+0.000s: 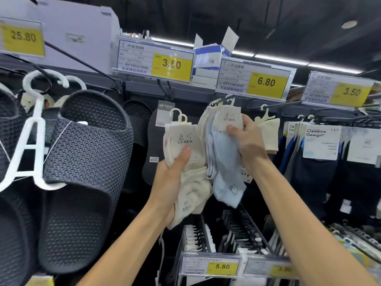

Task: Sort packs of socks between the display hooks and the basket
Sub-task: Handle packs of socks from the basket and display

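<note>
My left hand (171,178) grips a bunch of cream sock packs (185,141) with white hangers, held free in front of the display. My right hand (247,139) holds the cream and light blue sock packs (222,162) that hang from the display hook (224,100) under the 6.80 price tag, thumb on the front label. The basket is not in view.
Dark mesh slippers (86,153) on white hangers hang at the left. A grey sock pack (152,141) hangs behind my left hand, a single cream pack (270,129) right of my right hand, then navy packs (321,157). Price tags line the rail above; more hooks below.
</note>
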